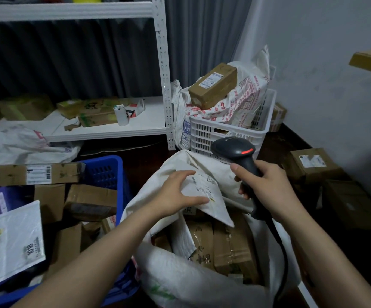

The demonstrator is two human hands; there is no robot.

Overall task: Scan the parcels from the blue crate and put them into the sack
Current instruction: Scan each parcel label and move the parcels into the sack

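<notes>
My left hand [175, 192] holds a white mailer parcel [206, 194] by its left edge, thumb under and fingers over it, above the open mouth of the white sack [180, 274]. Several cardboard boxes [231, 243] lie inside the sack. My right hand [266, 185] grips the handle of a black barcode scanner [235, 150], whose red-lit head sits above and to the right of the mailer. The blue crate [106, 172] stands at the left, filled with cardboard boxes [91, 201] and a white plastic mailer [9, 243].
A white crate [204, 130] behind the sack holds a stuffed printed bag with a brown box [213, 85] on top. White metal shelving [104, 127] with boxes stands at the back left. More cardboard boxes [313, 163] lie on the dark floor at the right by the wall.
</notes>
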